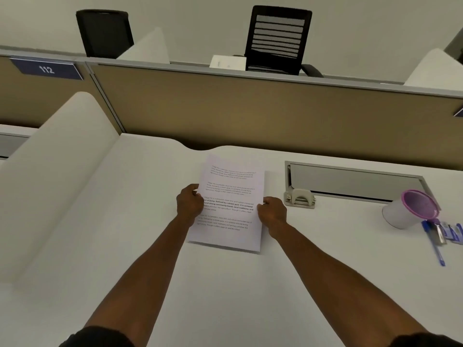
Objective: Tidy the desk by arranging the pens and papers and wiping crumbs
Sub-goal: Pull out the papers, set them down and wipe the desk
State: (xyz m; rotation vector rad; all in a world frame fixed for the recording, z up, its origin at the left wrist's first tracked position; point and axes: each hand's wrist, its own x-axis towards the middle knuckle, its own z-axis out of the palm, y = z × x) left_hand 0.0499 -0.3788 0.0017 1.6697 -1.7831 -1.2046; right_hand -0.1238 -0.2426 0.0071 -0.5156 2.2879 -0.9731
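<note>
A stack of printed papers (pixel 229 196) stands tilted on the white desk (pixel 125 221), its lower edge resting on the surface. My left hand (pixel 189 204) grips the stack's left edge and my right hand (pixel 271 212) grips its right edge. At the right, a white pen cup with a pink rim (pixel 411 209) lies tipped on its side. Blue pens (pixel 434 244) and small blue items (pixel 453 234) lie spilled in front of the cup.
A beige hole punch (pixel 299 197) sits right of the papers, before a grey cable flap (pixel 355 181). A tan partition (pixel 250 108) closes the back, a white divider (pixel 57 176) the left. Two black chairs stand beyond the partition.
</note>
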